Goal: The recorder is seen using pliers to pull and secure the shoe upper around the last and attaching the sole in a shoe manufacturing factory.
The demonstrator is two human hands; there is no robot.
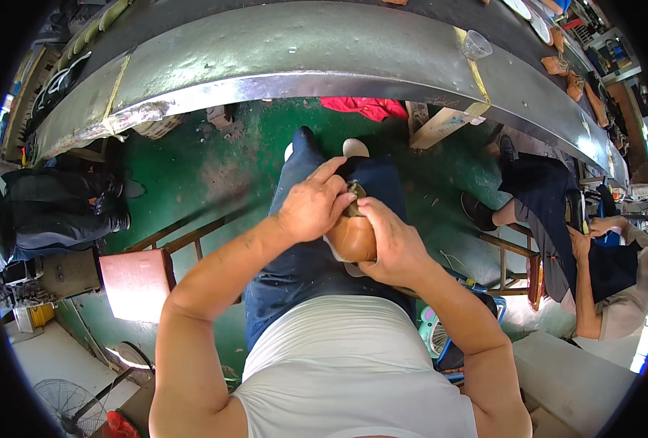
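Observation:
A tan leather shoe (354, 239) rests over my lap, its smooth rounded end toward my body. Something olive-green shows in its opening at the far end. My left hand (313, 204) is closed at that opening, thumb and fingers pinching the edge while the forefinger stretches away from me. Wrapped round the shoe's right side is my right hand (398, 247), with its thumb near the opening. What lies exactly between the fingertips is too small to make out. My palms hide parts of the shoe's sides.
A long grey metal-edged bench (287, 55) curves across the front, with a clear plastic cup (476, 45) on it. At right sits a co-worker (616, 285), hands on a shoe-like piece. A pink-topped stool (135, 283) stands left; a red cloth (364, 108) lies beneath the bench.

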